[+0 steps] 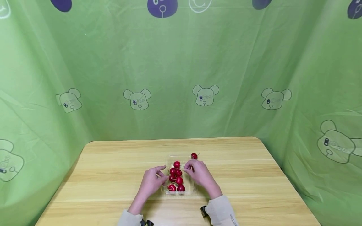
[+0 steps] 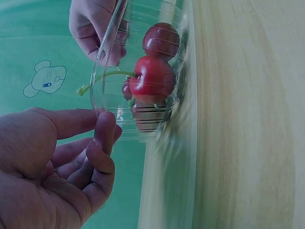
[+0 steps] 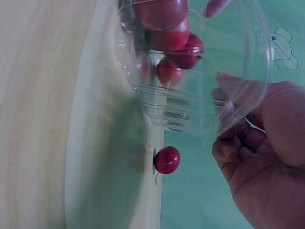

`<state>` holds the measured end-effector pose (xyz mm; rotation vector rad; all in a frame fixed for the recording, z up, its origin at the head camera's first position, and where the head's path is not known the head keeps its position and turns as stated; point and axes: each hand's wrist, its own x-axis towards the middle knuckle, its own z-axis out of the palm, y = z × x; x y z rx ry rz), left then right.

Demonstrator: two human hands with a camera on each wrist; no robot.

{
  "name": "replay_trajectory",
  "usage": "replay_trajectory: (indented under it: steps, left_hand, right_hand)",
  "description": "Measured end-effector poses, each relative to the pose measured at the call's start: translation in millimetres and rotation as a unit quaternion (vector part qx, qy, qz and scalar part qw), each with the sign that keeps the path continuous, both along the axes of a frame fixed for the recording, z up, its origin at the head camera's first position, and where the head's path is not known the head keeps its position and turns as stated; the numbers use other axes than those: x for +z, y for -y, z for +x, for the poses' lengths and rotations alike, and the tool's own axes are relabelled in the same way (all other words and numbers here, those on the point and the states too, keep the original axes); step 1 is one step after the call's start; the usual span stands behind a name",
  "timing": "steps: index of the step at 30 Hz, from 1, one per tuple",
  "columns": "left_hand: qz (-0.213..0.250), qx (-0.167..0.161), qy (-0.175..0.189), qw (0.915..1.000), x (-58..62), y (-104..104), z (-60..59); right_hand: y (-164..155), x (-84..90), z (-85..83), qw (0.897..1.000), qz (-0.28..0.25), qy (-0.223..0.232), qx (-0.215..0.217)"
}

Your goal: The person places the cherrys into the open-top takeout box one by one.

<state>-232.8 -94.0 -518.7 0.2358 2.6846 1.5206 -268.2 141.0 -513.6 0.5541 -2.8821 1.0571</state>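
Observation:
A clear plastic box (image 1: 189, 189) stands on the table with several dark red cherries (image 1: 179, 180) inside. At its left side my left hand (image 1: 151, 182) holds the rim with thumb and fingertips. One cherry (image 2: 152, 80) close to that hand has its green stem sticking up past the rim. My right hand (image 1: 199, 172) reaches over the right rim, thumb and forefinger pinched together at the stem tip of a cherry (image 3: 187, 51). That cherry lies against others in the box. Beyond the right hand, a loose cherry (image 1: 194, 156) with a stem rests on the table.
The light wooden table (image 1: 113, 163) extends on both sides of the box. A green curtain (image 1: 169, 62) with bear prints closes in the back and the sides. The loose cherry sits just outside the box's far right corner.

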Motion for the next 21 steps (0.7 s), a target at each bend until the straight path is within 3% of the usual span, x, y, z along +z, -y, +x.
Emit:
replay_trajectory:
  steps: [21]
  left_hand:
    - [0.003,0.001,-0.002,1.0,-1.8,-0.4,-0.5]
  right_hand:
    - [0.1,-3.0,-0.7,1.0,0.021,-0.017,0.005]
